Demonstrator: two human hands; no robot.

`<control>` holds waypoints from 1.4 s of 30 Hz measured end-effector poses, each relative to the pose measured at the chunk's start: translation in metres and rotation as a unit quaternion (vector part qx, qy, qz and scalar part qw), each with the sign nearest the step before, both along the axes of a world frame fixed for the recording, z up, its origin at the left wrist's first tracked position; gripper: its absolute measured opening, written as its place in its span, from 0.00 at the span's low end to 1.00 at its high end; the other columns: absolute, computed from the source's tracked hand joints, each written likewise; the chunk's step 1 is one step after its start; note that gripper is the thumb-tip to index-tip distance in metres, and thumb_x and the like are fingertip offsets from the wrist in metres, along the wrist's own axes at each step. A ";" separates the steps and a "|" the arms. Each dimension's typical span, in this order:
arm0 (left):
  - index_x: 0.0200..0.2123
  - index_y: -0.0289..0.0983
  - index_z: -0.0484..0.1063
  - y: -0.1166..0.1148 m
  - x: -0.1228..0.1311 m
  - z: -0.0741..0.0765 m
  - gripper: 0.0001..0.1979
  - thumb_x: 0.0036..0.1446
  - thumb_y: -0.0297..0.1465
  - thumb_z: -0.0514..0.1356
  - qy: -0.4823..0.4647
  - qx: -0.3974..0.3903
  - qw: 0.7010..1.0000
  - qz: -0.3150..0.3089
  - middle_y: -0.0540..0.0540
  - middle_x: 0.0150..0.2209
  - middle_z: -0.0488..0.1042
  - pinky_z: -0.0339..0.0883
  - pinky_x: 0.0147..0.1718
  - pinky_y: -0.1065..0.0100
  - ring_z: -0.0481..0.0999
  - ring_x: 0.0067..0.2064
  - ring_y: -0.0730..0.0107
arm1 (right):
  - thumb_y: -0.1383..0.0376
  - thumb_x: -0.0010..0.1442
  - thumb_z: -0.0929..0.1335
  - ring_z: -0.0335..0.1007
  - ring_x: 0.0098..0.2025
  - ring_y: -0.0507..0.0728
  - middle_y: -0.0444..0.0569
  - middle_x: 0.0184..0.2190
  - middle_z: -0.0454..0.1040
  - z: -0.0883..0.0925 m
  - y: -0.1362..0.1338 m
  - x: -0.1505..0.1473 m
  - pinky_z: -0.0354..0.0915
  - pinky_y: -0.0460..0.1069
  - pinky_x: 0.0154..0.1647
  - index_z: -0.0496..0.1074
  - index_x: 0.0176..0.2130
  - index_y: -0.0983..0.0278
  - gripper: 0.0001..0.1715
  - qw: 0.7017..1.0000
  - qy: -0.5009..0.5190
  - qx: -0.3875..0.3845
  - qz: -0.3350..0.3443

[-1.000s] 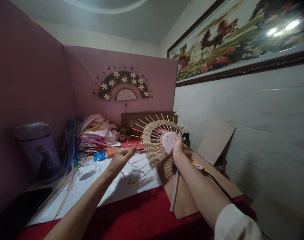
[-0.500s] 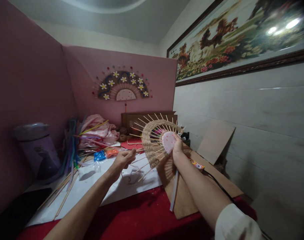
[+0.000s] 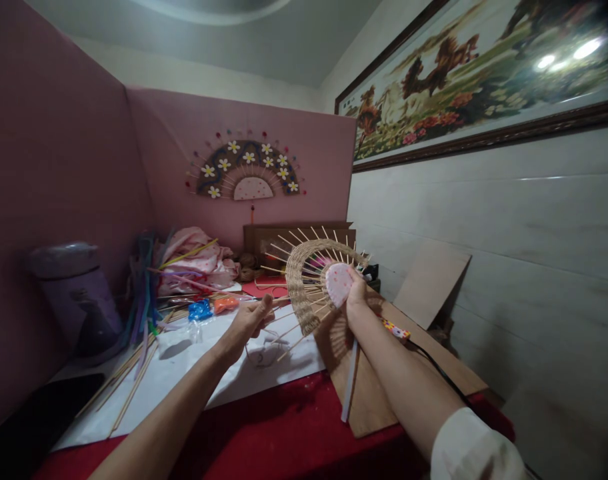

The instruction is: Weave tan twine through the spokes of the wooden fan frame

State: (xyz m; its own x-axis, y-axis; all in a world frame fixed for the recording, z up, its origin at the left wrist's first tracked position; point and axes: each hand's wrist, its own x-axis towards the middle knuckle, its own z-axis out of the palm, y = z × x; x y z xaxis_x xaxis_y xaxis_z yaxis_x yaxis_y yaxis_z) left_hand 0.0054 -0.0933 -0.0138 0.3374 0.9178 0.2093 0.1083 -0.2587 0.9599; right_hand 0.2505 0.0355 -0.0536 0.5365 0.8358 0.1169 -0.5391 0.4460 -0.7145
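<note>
My right hand (image 3: 355, 291) grips the half-round pink dotted centre of a woven fan (image 3: 298, 283), held tilted above the table. Thin wooden sticks fan out from this centre, and a curved band of tan twine is woven across them. Left of the fan, my left hand (image 3: 254, 317) is closed in a pinch on twine near the stick ends. A loose loop of the twine (image 3: 264, 363) hangs below that hand, over white paper. Exactly how the strand runs between my fingers is hard to make out.
A brown board (image 3: 371, 400) and a glue stick (image 3: 350, 383) lie under my right arm. Blue (image 3: 200, 309) and orange packets (image 3: 225, 305), loose sticks (image 3: 129, 393) and a purple canister (image 3: 77, 300) are at left. A finished flowered fan (image 3: 249, 170) hangs on the pink partition.
Both hands keep their grips. The view has shifted very slightly, and the twine loop under my left hand has moved a little.
</note>
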 end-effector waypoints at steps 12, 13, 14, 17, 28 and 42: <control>0.32 0.32 0.76 -0.003 0.003 0.005 0.30 0.47 0.53 0.51 0.040 0.037 0.997 0.052 0.43 0.27 0.74 0.60 0.32 0.69 0.68 0.30 0.69 | 0.57 0.43 0.70 0.66 0.21 0.48 0.38 0.20 0.68 0.006 -0.005 0.004 0.66 0.44 0.21 0.65 0.28 0.65 0.16 0.997 0.037 -0.020 -0.066; 0.31 0.32 0.77 -0.001 0.003 0.003 0.29 0.48 0.52 0.51 0.045 0.046 0.996 0.056 0.41 0.30 0.75 0.61 0.34 0.68 0.70 0.33 0.66 | 0.57 0.43 0.70 0.65 0.20 0.48 0.38 0.19 0.68 0.007 -0.006 0.004 0.66 0.43 0.21 0.65 0.28 0.66 0.16 0.996 0.039 -0.024 -0.077; 0.32 0.33 0.77 0.001 0.002 0.001 0.28 0.49 0.52 0.50 0.051 0.057 0.995 0.060 0.41 0.33 0.76 0.61 0.36 0.67 0.71 0.35 0.65 | 0.58 0.42 0.71 0.65 0.20 0.48 0.37 0.19 0.68 0.008 -0.007 0.004 0.66 0.43 0.21 0.66 0.28 0.66 0.16 0.995 0.042 -0.029 -0.088; 0.31 0.34 0.76 0.005 0.001 -0.004 0.28 0.51 0.51 0.48 0.108 0.095 0.985 0.098 0.42 0.34 0.76 0.61 0.37 0.67 0.72 0.38 0.62 | 0.58 0.41 0.71 0.65 0.21 0.48 0.38 0.20 0.68 0.013 -0.012 0.002 0.66 0.43 0.20 0.66 0.28 0.67 0.17 0.991 0.050 -0.048 -0.113; 0.28 0.39 0.74 -0.017 0.012 0.001 0.21 0.58 0.41 0.45 0.440 0.308 0.789 0.298 0.46 0.28 0.70 0.50 0.26 0.70 0.68 0.28 0.69 | 0.60 0.44 0.69 0.66 0.21 0.48 0.39 0.20 0.68 0.025 -0.024 -0.005 0.65 0.43 0.21 0.64 0.26 0.66 0.13 0.984 0.062 -0.038 -0.160; 0.31 0.40 0.75 -0.021 0.014 0.003 0.13 0.56 0.34 0.50 0.417 0.347 0.785 0.298 0.47 0.30 0.73 0.52 0.27 0.69 0.70 0.31 0.68 | 0.58 0.41 0.71 0.66 0.22 0.49 0.41 0.21 0.70 0.025 -0.026 -0.009 0.66 0.44 0.20 0.64 0.26 0.66 0.16 0.984 0.075 -0.036 -0.159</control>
